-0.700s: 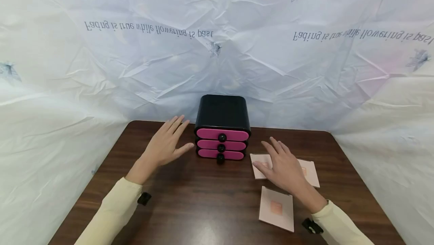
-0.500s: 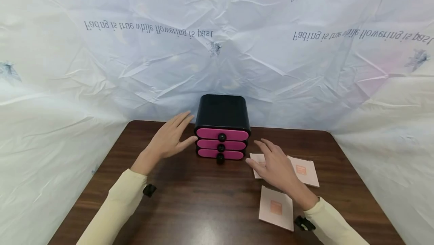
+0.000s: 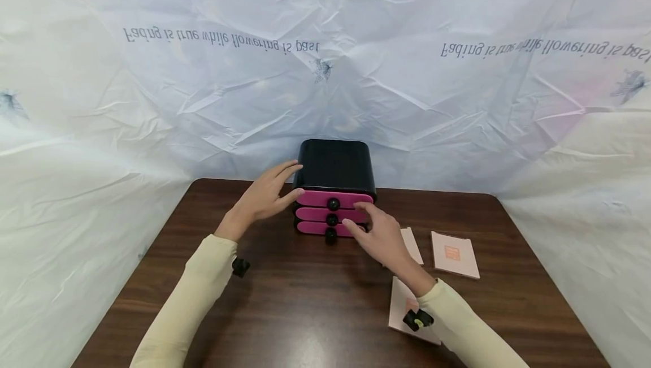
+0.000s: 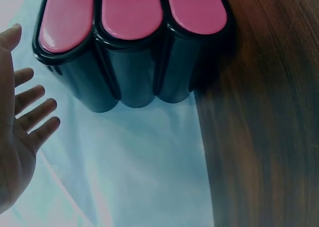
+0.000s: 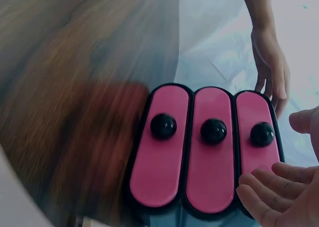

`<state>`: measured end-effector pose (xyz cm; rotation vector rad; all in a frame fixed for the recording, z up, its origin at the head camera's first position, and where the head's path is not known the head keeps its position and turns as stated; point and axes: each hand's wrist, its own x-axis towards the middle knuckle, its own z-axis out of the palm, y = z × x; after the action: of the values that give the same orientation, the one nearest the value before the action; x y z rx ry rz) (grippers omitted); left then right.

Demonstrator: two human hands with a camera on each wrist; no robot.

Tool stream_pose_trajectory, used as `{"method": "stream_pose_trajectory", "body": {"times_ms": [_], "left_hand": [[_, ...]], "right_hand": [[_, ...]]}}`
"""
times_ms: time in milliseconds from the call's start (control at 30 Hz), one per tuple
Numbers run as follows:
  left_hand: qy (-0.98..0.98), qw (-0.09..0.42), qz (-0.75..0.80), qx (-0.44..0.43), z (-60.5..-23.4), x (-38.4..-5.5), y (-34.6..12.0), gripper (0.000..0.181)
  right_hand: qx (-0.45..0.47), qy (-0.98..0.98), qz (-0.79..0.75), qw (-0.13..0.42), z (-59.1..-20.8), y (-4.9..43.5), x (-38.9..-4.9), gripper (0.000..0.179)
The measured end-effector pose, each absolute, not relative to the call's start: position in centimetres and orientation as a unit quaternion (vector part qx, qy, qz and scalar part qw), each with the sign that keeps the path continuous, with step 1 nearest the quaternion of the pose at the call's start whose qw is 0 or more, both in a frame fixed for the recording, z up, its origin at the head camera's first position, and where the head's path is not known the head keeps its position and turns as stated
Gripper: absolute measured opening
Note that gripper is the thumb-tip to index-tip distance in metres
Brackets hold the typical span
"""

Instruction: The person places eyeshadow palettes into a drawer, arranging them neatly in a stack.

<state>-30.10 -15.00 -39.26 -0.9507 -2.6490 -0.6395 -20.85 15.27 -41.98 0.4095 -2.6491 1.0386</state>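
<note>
A small black drawer box with three pink drawer fronts stands at the back of the table. Each front carries a round black knob, and all three drawers are pushed in. My left hand, fingers extended, is beside the box's upper left edge; the left wrist view shows a gap between that hand and the black side. In front of the drawers' right half hovers my right hand, its fingers loosely bent and holding nothing. From the right wrist, those fingers overlap the top drawer front.
Three flat pale pink squares with orange marks lie on the brown table: one at the right, a second partly behind my right hand, a third partly under my forearm. A white printed sheet hangs behind the table.
Both hands have moved inward to the drawer box, the left one rightward and slightly up, the right one leftward off the pale squares. Box and squares stay put.
</note>
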Motion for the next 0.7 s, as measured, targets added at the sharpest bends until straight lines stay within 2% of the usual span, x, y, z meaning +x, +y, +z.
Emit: {"method": "stream_pose_trajectory", "body": {"times_ms": [200,700], "left_hand": [[-0.901,0.121,-0.249,-0.334,-40.4,-30.9,-15.1,0.065],[-0.888,0.121,-0.295,-0.332,-40.6,-31.5,-15.1,0.051]], "right_hand": [[0.113,-0.89,0.427,0.111,-42.7,13.5,-21.6,0.046],[0.08,-0.852,0.503,0.118,-43.8,11.3,-23.2,0.044]]}}
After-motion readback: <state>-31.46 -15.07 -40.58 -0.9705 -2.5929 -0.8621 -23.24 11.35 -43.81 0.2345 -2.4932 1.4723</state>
